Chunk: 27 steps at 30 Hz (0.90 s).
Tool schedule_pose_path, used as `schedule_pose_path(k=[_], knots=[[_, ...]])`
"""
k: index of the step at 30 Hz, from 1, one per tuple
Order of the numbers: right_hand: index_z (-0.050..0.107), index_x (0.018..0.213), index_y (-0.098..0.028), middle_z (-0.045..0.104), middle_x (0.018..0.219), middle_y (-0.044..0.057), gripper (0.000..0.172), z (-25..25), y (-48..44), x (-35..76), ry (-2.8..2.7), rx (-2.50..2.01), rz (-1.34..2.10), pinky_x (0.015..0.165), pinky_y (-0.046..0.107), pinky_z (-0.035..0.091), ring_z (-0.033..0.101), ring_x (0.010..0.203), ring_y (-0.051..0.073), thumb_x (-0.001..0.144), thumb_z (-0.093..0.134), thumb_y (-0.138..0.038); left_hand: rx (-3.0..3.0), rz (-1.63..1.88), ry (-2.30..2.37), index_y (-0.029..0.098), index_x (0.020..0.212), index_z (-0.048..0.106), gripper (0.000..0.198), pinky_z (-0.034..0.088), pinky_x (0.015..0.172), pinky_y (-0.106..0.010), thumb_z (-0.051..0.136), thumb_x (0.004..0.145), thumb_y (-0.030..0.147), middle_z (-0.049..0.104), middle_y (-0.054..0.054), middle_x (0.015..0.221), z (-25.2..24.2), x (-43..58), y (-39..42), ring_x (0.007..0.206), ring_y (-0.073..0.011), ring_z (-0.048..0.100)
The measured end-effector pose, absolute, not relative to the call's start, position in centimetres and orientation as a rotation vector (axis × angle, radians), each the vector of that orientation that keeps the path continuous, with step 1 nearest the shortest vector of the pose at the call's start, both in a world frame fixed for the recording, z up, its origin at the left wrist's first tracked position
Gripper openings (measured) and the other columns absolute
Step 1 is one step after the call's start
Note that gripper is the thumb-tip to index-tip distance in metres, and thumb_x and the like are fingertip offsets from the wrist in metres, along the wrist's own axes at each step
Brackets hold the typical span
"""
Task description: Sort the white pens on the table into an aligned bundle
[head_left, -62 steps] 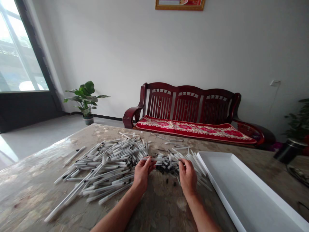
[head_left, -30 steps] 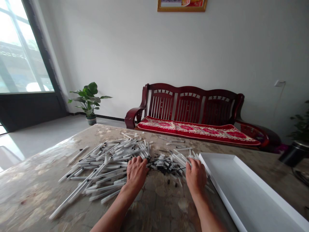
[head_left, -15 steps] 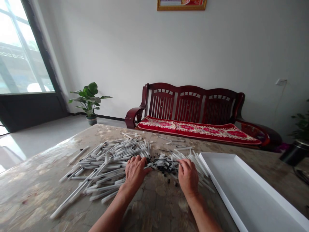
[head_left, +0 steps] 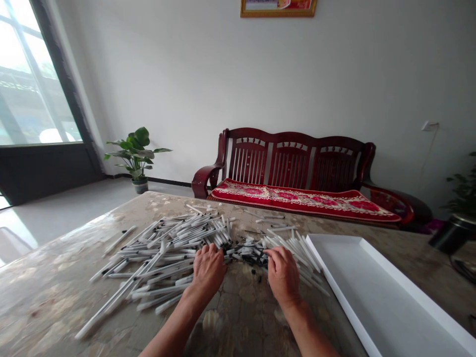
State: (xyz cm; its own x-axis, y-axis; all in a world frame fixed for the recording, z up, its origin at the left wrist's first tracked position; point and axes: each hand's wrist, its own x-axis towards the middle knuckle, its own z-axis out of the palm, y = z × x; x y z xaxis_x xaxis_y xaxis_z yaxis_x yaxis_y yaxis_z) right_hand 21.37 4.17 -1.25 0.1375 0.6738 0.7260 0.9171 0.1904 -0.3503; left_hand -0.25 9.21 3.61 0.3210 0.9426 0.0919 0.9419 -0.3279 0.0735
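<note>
A large heap of white pen barrels (head_left: 167, 263), many with dark ends, spreads over the left and middle of the table. My left hand (head_left: 208, 267) rests at the heap's right edge with fingers curled down; what they hold, if anything, is hidden. Between my hands lies a small pile of black and whitish pen parts (head_left: 247, 250). Over that pile's right side, my right hand (head_left: 283, 272) has thumb and forefinger pinched together near dark pieces. I cannot make out what sits in the pinch. More white pen barrels (head_left: 310, 260) fan out beyond my right hand.
A shallow white tray (head_left: 362, 243) stands on the stone-patterned table (head_left: 238, 317) at the right. Near the table's right edge is a black cylindrical object (head_left: 448, 235). Behind are a dark red wooden bench (head_left: 290, 166) and a potted plant (head_left: 137, 153).
My right hand has shifted left, closer to the pile of small parts. My left hand stays nearly in place, its thumb drawn in closer to the fingers.
</note>
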Motion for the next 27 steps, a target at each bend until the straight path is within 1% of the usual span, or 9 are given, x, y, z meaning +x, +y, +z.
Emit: schedule_pose_path(k=[5,9,15,17,20,22,24,26,27], knots=[[0.072,0.092,-0.022,0.068,0.091,0.006,0.028,-1.1,4.1,21.0,-1.612,-1.549,-0.331,0.083,0.033,0.049,0.061,0.089,0.021,0.088,0.049,-0.006,2.493,0.200,1.834,0.017,0.096,0.069,0.021,0.037,0.090,-0.039,0.056,0.081,0.022,0.064,-0.013,0.110,3.5,-0.1,9.1,0.108,-0.0300,0.055],[0.071,0.093,-0.022,0.069,0.092,0.005,0.026,-1.1,4.1,20.7,-1.638,-1.539,-0.286,0.083,0.034,0.049,0.062,0.089,0.021,0.089,0.050,-0.009,2.499,0.247,1.794,0.019,0.096,0.066,0.015,0.036,0.089,-0.038,0.055,0.085,0.021,0.067,-0.010,0.105,3.6,0.2,9.0,0.105,-0.0283,0.056],[0.070,0.103,-0.022,0.072,0.096,0.006,0.020,-0.7,3.7,19.7,-1.649,-1.496,-0.150,0.082,0.033,0.049,0.065,0.090,0.021,0.095,0.051,-0.026,2.705,0.567,1.562,0.024,0.096,0.063,0.007,0.036,0.084,-0.036,0.059,0.090,0.026,0.067,-0.004,0.096,2.3,2.0,8.3,0.097,-0.0246,0.056],[0.071,0.099,-0.023,0.073,0.092,0.004,0.018,-0.5,3.6,19.2,-1.665,-1.488,-0.122,0.079,0.031,0.049,0.066,0.087,0.021,0.094,0.054,-0.029,2.758,0.631,1.455,0.025,0.097,0.064,0.008,0.036,0.083,-0.035,0.059,0.091,0.029,0.067,-0.004,0.096,1.9,2.6,8.0,0.095,-0.0236,0.055],[0.072,0.088,-0.024,0.074,0.083,0.003,0.015,-0.8,3.7,19.0,-1.634,-1.493,-0.074,0.074,0.029,0.049,0.067,0.081,0.020,0.091,0.057,-0.027,2.758,0.705,1.363,0.026,0.099,0.066,0.011,0.038,0.084,-0.035,0.058,0.093,0.030,0.067,-0.004,0.097,1.9,3.0,7.6,0.094,-0.0225,0.056],[0.072,0.086,-0.024,0.074,0.083,0.003,0.016,-1.1,4.0,19.4,-1.513,-1.510,-0.025,0.073,0.029,0.050,0.068,0.080,0.021,0.090,0.057,-0.029,2.687,0.846,1.335,0.027,0.105,0.066,0.016,0.039,0.088,-0.035,0.058,0.092,0.029,0.068,-0.005,0.105,2.0,3.0,7.5,0.098,-0.0228,0.057],[0.072,0.088,-0.023,0.075,0.085,0.005,0.019,-1.5,4.4,20.1,-1.349,-1.510,0.054,0.074,0.030,0.051,0.068,0.081,0.022,0.090,0.057,-0.034,2.531,1.028,1.301,0.027,0.106,0.067,0.018,0.041,0.090,-0.035,0.057,0.092,0.030,0.068,-0.006,0.108,1.9,3.1,7.4,0.100,-0.0229,0.059],[0.071,0.089,-0.021,0.075,0.085,0.006,0.023,-1.7,4.7,20.7,-1.212,-1.468,0.154,0.073,0.030,0.053,0.069,0.080,0.022,0.089,0.056,-0.039,2.285,1.145,1.245,0.026,0.099,0.070,0.019,0.044,0.088,-0.034,0.054,0.093,0.034,0.070,-0.006,0.102,1.5,3.4,7.4,0.097,-0.0221,0.062],[0.071,0.089,-0.020,0.075,0.084,0.006,0.025,-1.7,4.8,20.9,-1.170,-1.432,0.202,0.072,0.030,0.053,0.069,0.078,0.022,0.089,0.056,-0.040,2.130,1.169,1.218,0.025,0.096,0.070,0.021,0.046,0.085,-0.033,0.053,0.092,0.037,0.070,-0.005,0.097,1.2,3.7,7.4,0.092,-0.0214,0.063]])
